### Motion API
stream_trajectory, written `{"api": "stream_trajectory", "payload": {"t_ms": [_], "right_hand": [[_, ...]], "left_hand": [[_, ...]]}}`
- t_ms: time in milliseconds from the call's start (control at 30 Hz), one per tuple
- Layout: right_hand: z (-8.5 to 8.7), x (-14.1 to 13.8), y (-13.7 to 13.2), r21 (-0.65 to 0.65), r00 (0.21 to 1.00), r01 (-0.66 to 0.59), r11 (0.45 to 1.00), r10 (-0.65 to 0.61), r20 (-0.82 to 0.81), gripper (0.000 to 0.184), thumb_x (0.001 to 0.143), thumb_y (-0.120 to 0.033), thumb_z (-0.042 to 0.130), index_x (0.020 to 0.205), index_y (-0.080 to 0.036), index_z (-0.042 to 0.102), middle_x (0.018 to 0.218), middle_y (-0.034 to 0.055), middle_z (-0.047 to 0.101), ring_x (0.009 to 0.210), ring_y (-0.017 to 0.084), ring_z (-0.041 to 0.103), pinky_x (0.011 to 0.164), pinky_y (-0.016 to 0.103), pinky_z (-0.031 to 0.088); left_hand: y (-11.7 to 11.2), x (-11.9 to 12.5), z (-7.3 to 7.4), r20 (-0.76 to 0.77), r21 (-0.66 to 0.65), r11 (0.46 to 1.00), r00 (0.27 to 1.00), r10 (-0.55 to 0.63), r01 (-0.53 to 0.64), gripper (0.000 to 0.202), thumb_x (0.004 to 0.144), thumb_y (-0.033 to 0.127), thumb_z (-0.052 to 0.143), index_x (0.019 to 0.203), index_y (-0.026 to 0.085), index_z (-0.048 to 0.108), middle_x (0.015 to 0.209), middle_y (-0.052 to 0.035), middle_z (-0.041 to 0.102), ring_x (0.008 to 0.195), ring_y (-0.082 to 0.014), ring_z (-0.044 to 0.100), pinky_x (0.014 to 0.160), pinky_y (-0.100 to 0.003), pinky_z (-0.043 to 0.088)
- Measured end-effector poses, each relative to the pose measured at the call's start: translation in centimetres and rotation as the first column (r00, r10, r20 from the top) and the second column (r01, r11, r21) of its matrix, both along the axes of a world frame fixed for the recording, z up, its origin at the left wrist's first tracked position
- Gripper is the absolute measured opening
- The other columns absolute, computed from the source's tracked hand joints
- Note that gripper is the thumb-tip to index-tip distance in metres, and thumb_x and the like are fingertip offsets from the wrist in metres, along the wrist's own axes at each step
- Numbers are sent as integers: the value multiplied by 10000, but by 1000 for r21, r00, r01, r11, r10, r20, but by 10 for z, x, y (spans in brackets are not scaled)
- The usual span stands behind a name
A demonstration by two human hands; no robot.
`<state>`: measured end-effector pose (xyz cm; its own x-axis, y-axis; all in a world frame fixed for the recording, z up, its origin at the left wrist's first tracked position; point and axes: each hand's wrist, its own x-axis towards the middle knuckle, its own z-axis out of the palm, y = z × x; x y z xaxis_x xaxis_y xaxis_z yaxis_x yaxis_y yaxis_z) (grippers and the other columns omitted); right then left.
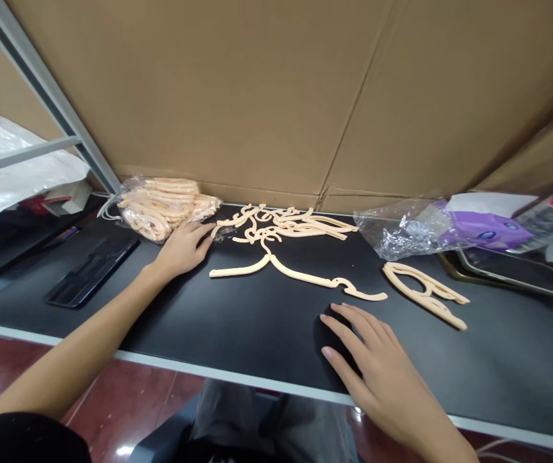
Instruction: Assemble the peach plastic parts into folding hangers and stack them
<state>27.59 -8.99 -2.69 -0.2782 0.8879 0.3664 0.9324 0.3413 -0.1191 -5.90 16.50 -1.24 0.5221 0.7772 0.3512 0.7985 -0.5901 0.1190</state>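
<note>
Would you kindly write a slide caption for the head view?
Left hand at a pile of cream hanger parts on a black table, right hand open and holding nothing.

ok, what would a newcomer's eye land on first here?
The heap of cream pieces at the back middle of the black table, with the left hand at its left end beside a stuffed clear bag. Next, the purple pack at right rear. The right hand spreads open near the front edge.

Bagged pieces (168, 198) partly behind left fingers (202, 230), white package (26, 170) cropped
</note>
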Motion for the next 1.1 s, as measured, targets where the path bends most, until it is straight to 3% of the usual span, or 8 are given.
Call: {"api": "stream_trajectory", "payload": {"t_ms": [633, 900, 1100], "right_hand": [[-1, 0, 1, 14, 1000, 16, 1000, -16, 11, 365, 984, -351, 496, 1290, -182, 604, 1359, 145, 604, 1281, 310, 529, 975, 509, 495], [-2, 1, 0, 29, 1000, 5, 1000, -5, 9, 366, 978, -348, 505, 1284, -176, 607, 1350, 146, 611, 1270, 315, 539, 966, 511, 499], [-2, 0, 1, 29, 1000, 6, 1000, -6, -1, 360, 975, -347, 509, 1277, -178, 608, 1352, 145, 608, 1275, 317, 534, 972, 507, 490]], "left_hand": [[1, -2, -3, 68, 31, 999, 997, -41, 39, 338, 964, 345, 440, 1071, 129, 677, 1083, -137, 692, 1058, -280, 617, 1006, -433, 465], [7, -5, -8, 14, 51, 994, 995, -102, 101, 422, 992, 320, 398, 1267, 105, 633, 1291, -156, 641, 1206, -294, 577, 1082, -472, 422], [4, -4, -5, 39, 39, 993, 993, -109, 107, 339, 974, 334, 450, 1098, 119, 681, 1118, -127, 705, 1074, -271, 622, 1020, -444, 466]]}}
